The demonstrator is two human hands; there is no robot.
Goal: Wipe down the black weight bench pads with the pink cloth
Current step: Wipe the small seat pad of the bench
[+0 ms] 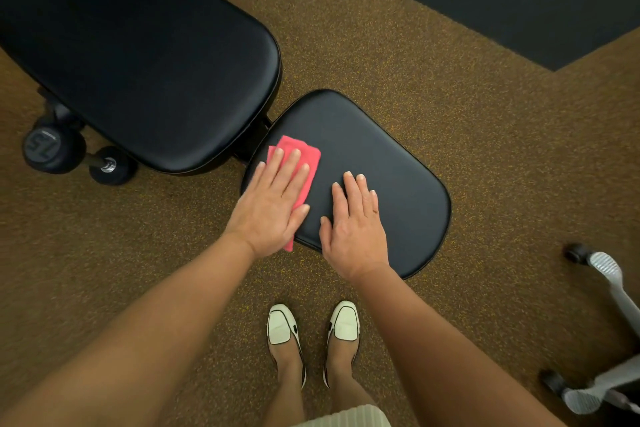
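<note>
While two black round-headed dumbbells point(69, 154) lie on the brown speckled floor point(467, 114) at left, partly under the long black vinyl back pad point(138, 62), and a grey wheeled chair base point(604, 276) sits at right, the folded pink cloth point(301, 154) lies on the small black vinyl seat pad point(398, 156), left end, long axis running from near edge toward the back pad. L hand point(270, 206), fingers straight, presses flat on the cloth; R hand point(356, 229) rests flat, holding nothing, on bare pad just beside.

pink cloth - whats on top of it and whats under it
The left hand lies flat on the pink cloth, fingers straight, covering its middle. Under the cloth is the small seat pad; the patch of pad beneath it is hidden.
</note>
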